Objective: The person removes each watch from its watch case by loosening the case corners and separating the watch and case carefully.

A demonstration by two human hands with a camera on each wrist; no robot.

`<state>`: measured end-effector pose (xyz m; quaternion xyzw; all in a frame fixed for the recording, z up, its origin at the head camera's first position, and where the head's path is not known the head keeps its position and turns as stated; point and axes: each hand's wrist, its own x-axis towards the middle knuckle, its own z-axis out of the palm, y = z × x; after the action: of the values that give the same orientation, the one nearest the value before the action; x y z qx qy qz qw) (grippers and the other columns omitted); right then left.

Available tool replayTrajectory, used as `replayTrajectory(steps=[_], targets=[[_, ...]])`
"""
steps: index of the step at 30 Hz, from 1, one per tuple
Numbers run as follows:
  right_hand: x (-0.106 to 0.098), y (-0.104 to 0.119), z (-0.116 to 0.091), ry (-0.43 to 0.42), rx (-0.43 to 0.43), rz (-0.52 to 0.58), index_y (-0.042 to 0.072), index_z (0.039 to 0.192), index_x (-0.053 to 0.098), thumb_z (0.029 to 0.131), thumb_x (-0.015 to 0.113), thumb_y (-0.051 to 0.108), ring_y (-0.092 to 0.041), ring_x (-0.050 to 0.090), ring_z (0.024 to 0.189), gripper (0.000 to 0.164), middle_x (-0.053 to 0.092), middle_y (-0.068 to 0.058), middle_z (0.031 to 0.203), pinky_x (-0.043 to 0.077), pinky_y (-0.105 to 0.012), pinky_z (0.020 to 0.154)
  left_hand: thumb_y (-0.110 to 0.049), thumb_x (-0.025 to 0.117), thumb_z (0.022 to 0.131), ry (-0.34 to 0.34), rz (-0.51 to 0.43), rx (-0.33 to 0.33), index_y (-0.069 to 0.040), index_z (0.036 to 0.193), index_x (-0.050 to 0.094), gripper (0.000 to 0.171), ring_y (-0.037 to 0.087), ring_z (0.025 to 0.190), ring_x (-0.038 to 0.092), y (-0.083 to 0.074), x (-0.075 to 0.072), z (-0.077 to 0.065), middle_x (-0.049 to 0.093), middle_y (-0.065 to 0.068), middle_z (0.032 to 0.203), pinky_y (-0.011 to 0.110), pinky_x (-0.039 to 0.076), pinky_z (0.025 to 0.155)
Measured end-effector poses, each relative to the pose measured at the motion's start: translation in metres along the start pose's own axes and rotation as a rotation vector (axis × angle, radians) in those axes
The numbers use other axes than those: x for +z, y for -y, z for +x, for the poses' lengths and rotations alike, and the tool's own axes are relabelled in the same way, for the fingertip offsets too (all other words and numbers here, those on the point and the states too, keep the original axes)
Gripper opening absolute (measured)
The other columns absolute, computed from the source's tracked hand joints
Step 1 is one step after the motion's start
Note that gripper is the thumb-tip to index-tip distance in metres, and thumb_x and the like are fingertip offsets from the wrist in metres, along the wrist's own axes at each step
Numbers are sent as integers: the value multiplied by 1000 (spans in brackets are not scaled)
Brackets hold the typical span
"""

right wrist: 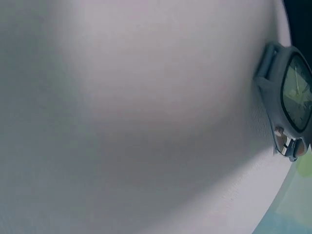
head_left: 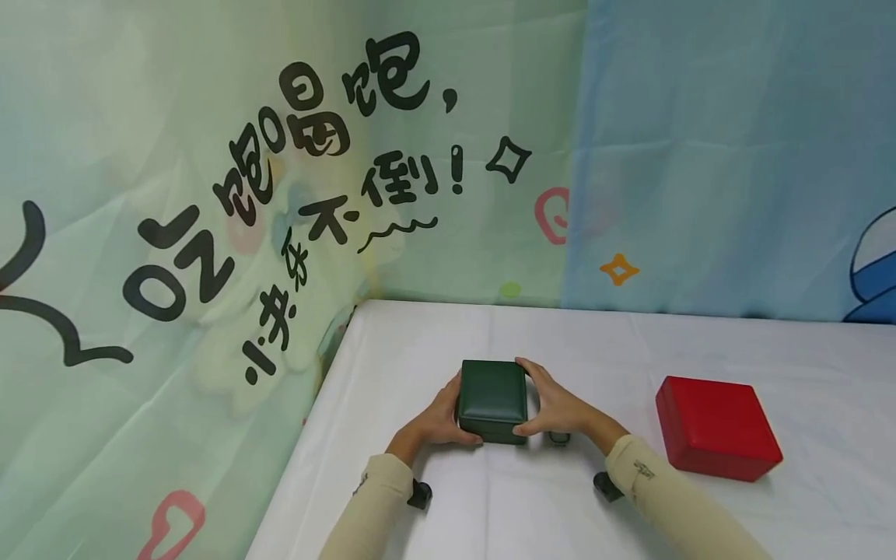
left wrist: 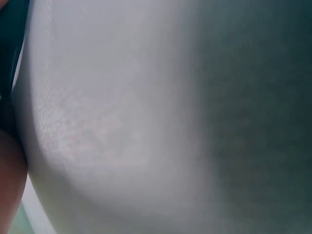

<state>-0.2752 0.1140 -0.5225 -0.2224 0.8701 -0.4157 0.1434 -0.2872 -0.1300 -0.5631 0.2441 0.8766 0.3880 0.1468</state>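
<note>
A dark green box (head_left: 493, 393) with a padded-looking, closed lid sits on the white table in the head view, between both hands. My left hand (head_left: 441, 416) grips its left side, thumb along the front lower edge. On the other side my right hand (head_left: 556, 404) holds the right side, thumb at the front corner and a fingertip at the back corner. A wristwatch (right wrist: 296, 92) with a grey case lies on the table in the right wrist view; in the head view it is mostly hidden under the right hand. A slice of the box (left wrist: 10, 44) shows in the left wrist view.
A larger red box (head_left: 717, 424) stands closed on the table to the right. White cloth covers the table (head_left: 560, 334). Behind and to the left hangs a printed curtain (head_left: 448, 257) with black lettering. A small black device (head_left: 606, 487) sits at the right wrist.
</note>
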Motion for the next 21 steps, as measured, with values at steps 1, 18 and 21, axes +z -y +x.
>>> replayTrajectory(steps=[1, 18, 21], targets=[[0, 0, 0, 2, 0, 2, 6, 144, 7, 63, 80, 36, -44, 18, 133, 113, 12, -23, 147, 27, -66, 97, -24, 81, 63, -6, -3, 9, -19, 148, -4, 120, 29, 136, 23, 0, 1, 0, 16, 10, 152, 49, 26, 108], [-5, 6, -19, 26, 72, -106, 4, 146, -1, 68, 77, 43, -44, 12, 136, 117, 4, -24, 150, 23, -62, 103, -17, 83, 61, -36, -87, -17, -23, 147, -3, 122, 31, 134, 26, -12, 10, -5, 20, 13, 149, 53, 23, 108], [-13, 5, -29, -11, 59, -146, 0, 145, 2, 68, 77, 41, -45, 11, 136, 115, 5, -25, 150, 22, -61, 104, -21, 83, 61, -26, -110, -76, -17, 147, -5, 124, 33, 136, 21, -20, 4, -8, 14, 16, 150, 55, 21, 108]])
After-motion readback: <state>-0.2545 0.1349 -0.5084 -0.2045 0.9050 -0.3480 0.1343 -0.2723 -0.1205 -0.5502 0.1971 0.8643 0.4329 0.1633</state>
